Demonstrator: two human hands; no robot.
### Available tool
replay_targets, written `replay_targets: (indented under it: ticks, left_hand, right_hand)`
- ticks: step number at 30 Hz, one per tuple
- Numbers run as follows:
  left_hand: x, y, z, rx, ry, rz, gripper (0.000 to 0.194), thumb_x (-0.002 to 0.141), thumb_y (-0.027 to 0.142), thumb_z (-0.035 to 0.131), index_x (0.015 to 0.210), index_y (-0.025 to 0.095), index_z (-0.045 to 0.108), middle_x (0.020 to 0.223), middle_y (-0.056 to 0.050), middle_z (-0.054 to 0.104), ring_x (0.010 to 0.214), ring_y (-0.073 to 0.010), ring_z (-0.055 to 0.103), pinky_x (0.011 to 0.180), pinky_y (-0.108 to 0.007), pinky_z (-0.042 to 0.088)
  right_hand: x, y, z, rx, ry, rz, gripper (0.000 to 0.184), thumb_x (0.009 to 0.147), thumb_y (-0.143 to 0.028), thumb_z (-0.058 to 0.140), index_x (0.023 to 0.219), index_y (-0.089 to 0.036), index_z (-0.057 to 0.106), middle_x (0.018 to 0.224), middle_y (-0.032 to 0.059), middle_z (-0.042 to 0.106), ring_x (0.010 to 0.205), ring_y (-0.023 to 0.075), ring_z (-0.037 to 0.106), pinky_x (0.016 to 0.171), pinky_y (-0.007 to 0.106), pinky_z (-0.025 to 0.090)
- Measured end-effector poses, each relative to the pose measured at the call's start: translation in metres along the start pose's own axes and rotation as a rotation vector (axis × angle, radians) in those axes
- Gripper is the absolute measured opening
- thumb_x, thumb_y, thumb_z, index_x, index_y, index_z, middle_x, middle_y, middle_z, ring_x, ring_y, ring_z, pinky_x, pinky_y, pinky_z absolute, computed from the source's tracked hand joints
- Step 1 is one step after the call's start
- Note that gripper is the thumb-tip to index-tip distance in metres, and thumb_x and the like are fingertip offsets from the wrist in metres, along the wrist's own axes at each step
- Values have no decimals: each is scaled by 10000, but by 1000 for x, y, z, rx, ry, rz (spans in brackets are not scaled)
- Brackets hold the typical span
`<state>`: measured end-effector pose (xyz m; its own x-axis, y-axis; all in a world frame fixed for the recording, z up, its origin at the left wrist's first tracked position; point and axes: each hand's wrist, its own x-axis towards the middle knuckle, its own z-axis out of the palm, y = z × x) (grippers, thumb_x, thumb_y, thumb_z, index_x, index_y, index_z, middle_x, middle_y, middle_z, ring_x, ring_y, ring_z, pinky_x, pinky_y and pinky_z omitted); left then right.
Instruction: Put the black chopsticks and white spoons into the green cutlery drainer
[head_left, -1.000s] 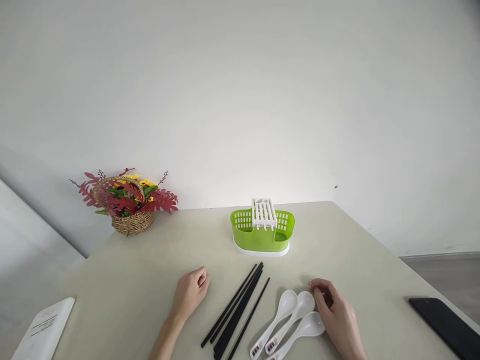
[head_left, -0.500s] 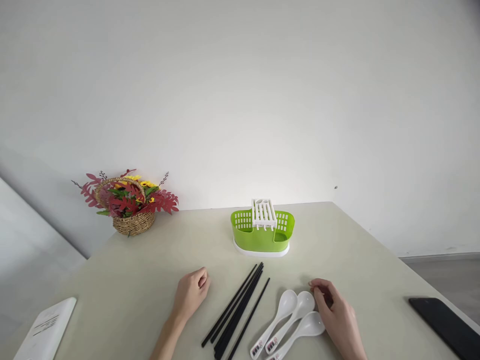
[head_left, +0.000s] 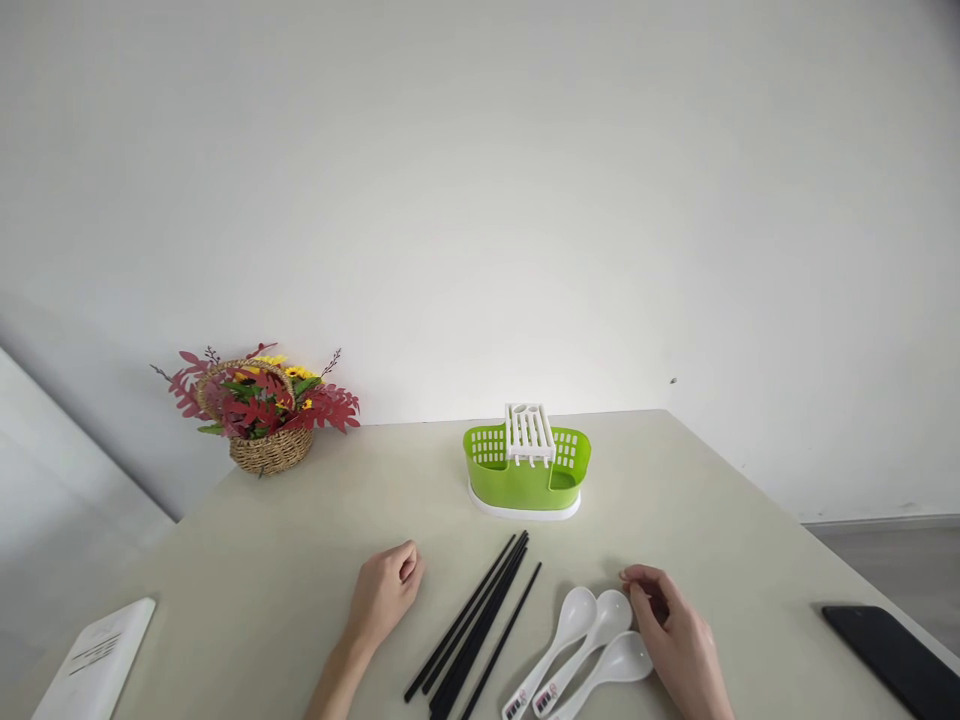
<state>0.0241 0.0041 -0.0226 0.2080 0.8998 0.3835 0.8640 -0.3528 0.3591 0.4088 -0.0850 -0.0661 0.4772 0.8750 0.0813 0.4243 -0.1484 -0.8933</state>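
Observation:
My left hand (head_left: pixel 388 590) rests on the table in a loose fist, holding nothing, to the left of several black chopsticks (head_left: pixel 480 622). The chopsticks lie slanted in a bunch, with one chopstick a little apart on the right. Three white spoons (head_left: pixel 577 612) lie with their bowls pointing away from me and their handles toward me. My right hand (head_left: pixel 677 632) rests just right of the spoon bowls, fingers curled in and thumb near the index finger, with nothing seen in it. Beyond the chopsticks and spoons stands a green utensil basket (head_left: pixel 525 488) with a white slatted top (head_left: pixel 530 432) and white base.
A wicker basket (head_left: pixel 271 452) of red leaves and yellow flowers stands at the back left by the wall. A white box-like object (head_left: pixel 97 655) lies at the left front, and a black phone (head_left: pixel 892 650) near the table's right edge.
The whole view has shifted slightly, so things sit a little lower in the picture. Both hands and the objects keep their places on the table.

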Motion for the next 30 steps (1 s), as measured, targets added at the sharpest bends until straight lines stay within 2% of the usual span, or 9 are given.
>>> replay_targets:
  ticks: [5, 11, 30]
  left_hand:
    - [-1, 12, -6, -39, 4, 2, 361, 972, 342, 438, 679, 234, 257, 595, 84, 261, 529, -98, 261, 553, -212, 284]
    - [-2, 14, -4, -47, -20, 37, 363, 971, 333, 484, 661, 223, 329, 580, 86, 300, 520, -94, 275, 547, -212, 282]
    - [-1, 20, -6, -17, -92, 30, 358, 975, 358, 466, 661, 220, 368, 560, 80, 358, 505, -96, 299, 555, -235, 265]
  right_hand:
    - [1, 0, 0, -3, 11, -31, 308, 876, -500, 532, 987, -263, 693, 1001, 33, 790, 789, 211, 717, 696, 295, 535]
    - [1, 2, 1, -11, -17, -19, 314, 896, -504, 505, 1013, -265, 672, 1018, 35, 776, 801, 211, 701, 734, 313, 529]
    - [2, 2, 1, -8, -6, -33, 324, 881, -505, 524, 999, -257, 695, 1034, 48, 785, 809, 219, 717, 720, 311, 543]
